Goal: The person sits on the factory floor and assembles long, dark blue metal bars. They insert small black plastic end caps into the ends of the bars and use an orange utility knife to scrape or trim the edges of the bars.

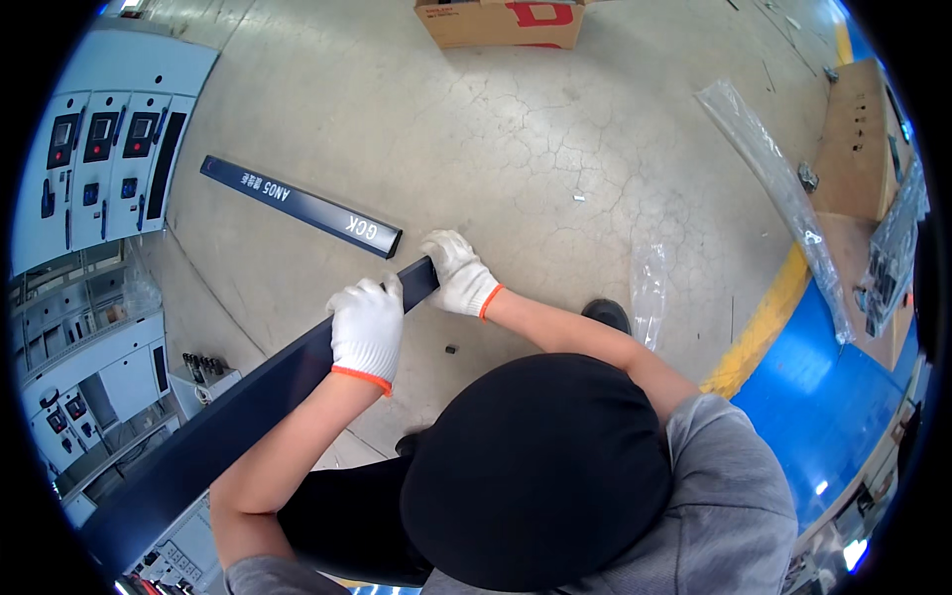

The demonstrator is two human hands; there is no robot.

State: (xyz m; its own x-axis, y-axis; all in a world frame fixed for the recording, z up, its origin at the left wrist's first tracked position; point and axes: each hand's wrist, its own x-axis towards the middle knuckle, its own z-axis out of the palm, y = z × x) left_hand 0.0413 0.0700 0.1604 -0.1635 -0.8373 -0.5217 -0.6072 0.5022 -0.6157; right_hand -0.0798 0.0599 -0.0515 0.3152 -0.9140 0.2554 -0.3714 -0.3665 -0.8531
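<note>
Neither my left hand nor my right hand shows in the picture. Below me stands another person in a black cap (535, 466) and grey shirt, seen from above. That person wears white gloves with orange cuffs. Both gloved hands grip the far end of a long dark blue panel (228, 416): one hand (367, 327) wraps over its edge, the other hand (461, 278) holds its tip. The panel slants from there down to the lower left edge of the view, where its near end is cut off.
A second dark blue strip (297, 205) with white lettering lies on the cracked concrete floor. Grey switchgear cabinets (99, 159) stand at left. A cardboard box (501, 22) sits at the top, plastic sleeves (778, 183) and brown boards (853, 149) at right, by a yellow line (764, 322).
</note>
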